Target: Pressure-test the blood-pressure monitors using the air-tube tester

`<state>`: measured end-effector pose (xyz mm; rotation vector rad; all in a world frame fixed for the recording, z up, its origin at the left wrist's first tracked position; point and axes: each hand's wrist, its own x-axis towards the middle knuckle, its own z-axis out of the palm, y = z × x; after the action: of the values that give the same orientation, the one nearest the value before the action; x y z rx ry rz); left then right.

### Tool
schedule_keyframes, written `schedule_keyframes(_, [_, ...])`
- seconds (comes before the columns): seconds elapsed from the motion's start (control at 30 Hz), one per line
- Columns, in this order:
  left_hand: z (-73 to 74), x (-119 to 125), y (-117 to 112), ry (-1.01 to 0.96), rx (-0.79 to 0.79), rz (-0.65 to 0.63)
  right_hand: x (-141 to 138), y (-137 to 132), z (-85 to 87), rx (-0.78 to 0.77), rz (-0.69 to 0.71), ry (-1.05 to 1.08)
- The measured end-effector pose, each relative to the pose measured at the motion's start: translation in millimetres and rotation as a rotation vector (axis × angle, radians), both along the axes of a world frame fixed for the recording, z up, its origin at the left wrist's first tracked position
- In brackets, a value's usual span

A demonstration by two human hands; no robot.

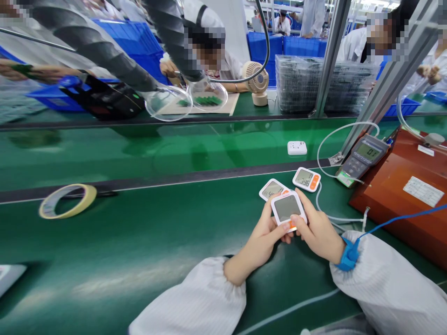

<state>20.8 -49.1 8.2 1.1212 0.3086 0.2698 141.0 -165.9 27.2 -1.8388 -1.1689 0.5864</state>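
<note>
Both hands hold one small white blood pressure monitor (287, 207) with orange buttons; its grey screen shows no digits that I can make out. My left hand (262, 235) is closed around its left side, thumb at the lower edge. My right hand (319, 230) grips the right side, its thumb on the front near the orange buttons. Just beyond, a second monitor (271, 189) lies partly covered by the held one, with digits lit. A third monitor (306, 179) lies to its right, also showing digits. A blue wrist strap (349, 255) circles my right wrist.
A grey pressure gauge (366, 156) reading 0.1 leans by a brown-red box (405, 186) at right, with clear tubes. A tape roll (68, 201) lies left. A white socket-like block (296, 148) sits on the green conveyor (216, 144). Co-workers sit beyond, near a small fan (256, 79).
</note>
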Motion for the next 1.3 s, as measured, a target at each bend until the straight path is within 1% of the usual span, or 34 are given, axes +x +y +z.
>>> schedule_keyframes(0.23, [-3.2, -0.7, 0.0, -0.008, 0.004, -0.001, 0.7, 0.5, 1.5, 0.007, 0.007, -0.003])
schedule_keyframes(0.53, [-0.9, 0.6, -0.2, -0.050, 0.000, -0.012, 0.1, -0.3, -1.4, 0.020, 0.014, 0.020])
schedule_keyframes(0.7, [-4.7, -0.4, -0.4, -0.046, 0.022, -0.005, 0.7, -0.4, -2.4, 0.043, 0.017, 0.007])
schedule_keyframes(0.83, [-6.2, -0.9, 0.6, -0.047, 0.044, -0.009, 0.7, -0.9, -2.9, 0.053, 0.027, -0.080])
schedule_keyframes(0.97, [-3.9, -0.9, 0.5, -0.044, 0.069, -0.023, -1.2, -0.8, -6.6, 0.096, -0.041, -0.209])
schedule_keyframes(1.07, [-4.8, -1.2, -0.6, 0.007, 0.125, -0.036, -1.1, -0.6, -9.8, 0.189, -0.088, -0.304])
schedule_keyframes(1.13, [-7.2, -1.7, -1.6, 0.055, 0.173, -0.013, 1.4, -0.8, -10.2, 0.270, -0.080, -0.395])
schedule_keyframes(1.2, [-9.9, -2.3, -2.4, 0.081, 0.206, 0.018, 5.9, -1.3, -8.9, 0.309, -0.071, -0.514])
schedule_keyframes(1.23, [-10.9, -2.7, -2.5, 0.082, 0.221, 0.029, 8.4, -1.6, -7.9, 0.300, -0.076, -0.565])
schedule_keyframes(1.3, [-12.0, -3.7, -2.1, 0.075, 0.268, 0.059, 12.9, -2.0, -6.0, 0.233, -0.115, -0.621])
